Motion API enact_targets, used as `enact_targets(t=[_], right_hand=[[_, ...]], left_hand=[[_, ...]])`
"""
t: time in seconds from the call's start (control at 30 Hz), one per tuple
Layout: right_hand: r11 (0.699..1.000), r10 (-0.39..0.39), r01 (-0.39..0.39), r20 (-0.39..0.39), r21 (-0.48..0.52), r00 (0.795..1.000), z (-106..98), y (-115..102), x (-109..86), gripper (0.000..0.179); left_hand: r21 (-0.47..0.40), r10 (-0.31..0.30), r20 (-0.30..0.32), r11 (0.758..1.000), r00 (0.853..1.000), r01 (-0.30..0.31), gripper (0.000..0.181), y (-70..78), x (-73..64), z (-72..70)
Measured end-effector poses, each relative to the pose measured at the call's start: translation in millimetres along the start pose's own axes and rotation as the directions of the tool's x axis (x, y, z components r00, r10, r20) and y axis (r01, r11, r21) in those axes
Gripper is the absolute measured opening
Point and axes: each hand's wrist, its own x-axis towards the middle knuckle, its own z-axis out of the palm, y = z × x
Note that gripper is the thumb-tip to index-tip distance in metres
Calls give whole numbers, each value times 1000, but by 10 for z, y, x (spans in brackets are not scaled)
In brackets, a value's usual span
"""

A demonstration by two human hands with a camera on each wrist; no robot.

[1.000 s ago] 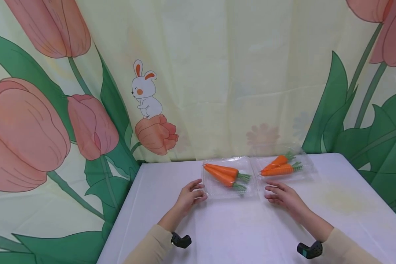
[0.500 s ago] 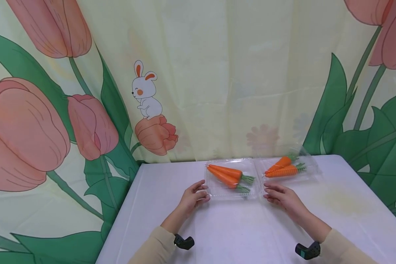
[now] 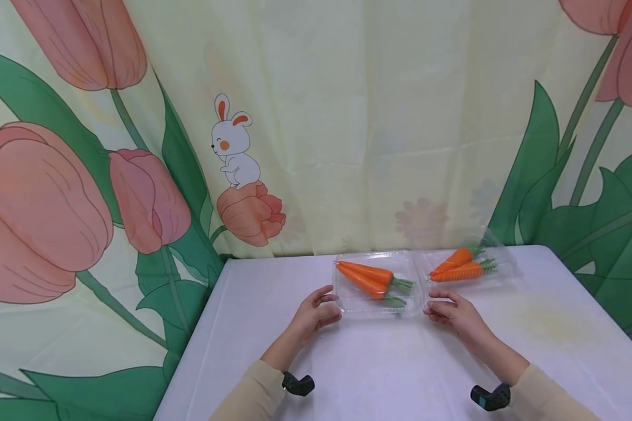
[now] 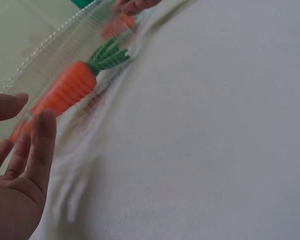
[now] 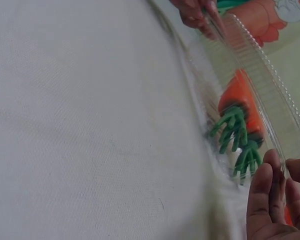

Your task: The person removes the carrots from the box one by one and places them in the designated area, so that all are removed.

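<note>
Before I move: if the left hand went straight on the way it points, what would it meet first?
The clear box: its left edge lies right by the fingers of the left hand, possibly touching; depth is unclear. Past that edge lie two carrots.

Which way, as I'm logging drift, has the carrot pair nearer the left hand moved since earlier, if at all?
Yes, rightward in the head view: the carrot pair now sits farther from the printed rabbit.
</note>
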Motion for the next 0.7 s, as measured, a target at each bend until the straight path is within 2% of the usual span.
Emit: enact_targets(t=[0.2, 0.4, 0.7], right_hand=[[999, -4, 3, 17, 34, 1000, -51, 17, -3, 51], [992, 23, -30, 61, 119, 998, -57, 18, -24, 48], [985, 56, -67, 72, 160, 996, -28, 18, -58, 63]], left_hand=[[86, 7, 35, 996, 999, -10, 77, -15, -29, 25], [117, 5, 26, 993, 1000, -8, 77, -5, -59, 41], [132, 1, -16, 991, 1000, 1, 70, -23, -96, -4]])
